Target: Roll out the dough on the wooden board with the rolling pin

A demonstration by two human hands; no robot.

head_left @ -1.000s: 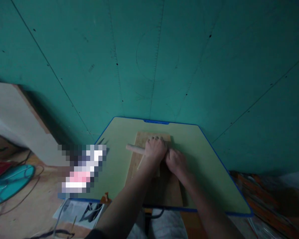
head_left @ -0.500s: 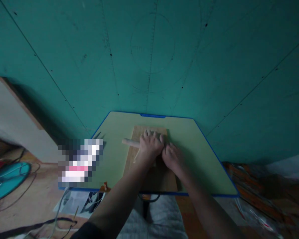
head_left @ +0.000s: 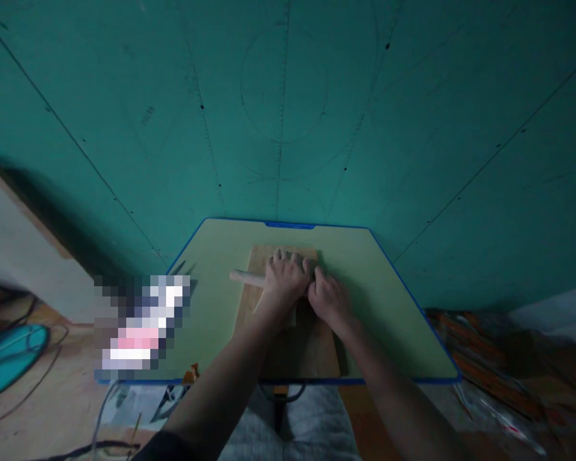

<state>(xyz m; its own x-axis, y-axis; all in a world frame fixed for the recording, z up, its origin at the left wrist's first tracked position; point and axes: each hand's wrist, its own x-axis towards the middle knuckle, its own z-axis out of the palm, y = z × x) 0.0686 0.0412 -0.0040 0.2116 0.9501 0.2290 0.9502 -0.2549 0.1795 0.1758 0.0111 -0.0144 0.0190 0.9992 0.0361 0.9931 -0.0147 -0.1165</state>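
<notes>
A pale wooden rolling pin (head_left: pixel 246 277) lies crosswise over a wooden board (head_left: pixel 324 358), its left end sticking out past the board's edge. My left hand (head_left: pixel 287 275) is closed over the pin, knuckles up and fingers toward the board's far side. Close beside it, my right hand (head_left: pixel 330 296) is curled at the pin's right part, which the fingers hide. Under and behind my left wrist shows a thin, pale, flat piece that looks like dough (head_left: pixel 292 318), mostly covered by my hand and forearm.
The board rests on a pale green table (head_left: pixel 388 326) with a blue rim, set against a green wall (head_left: pixel 288 160). A blurred-out bright object (head_left: pixel 141 330) stands at the table's left. An orange-brown scrap (head_left: pixel 191 373) lies at the front edge. Cables run across the floor at left.
The camera view has shifted slightly, moving the scene left and the table a little down. Both hands keep their grip on the rolling pin, with hardly any movement over the board.
</notes>
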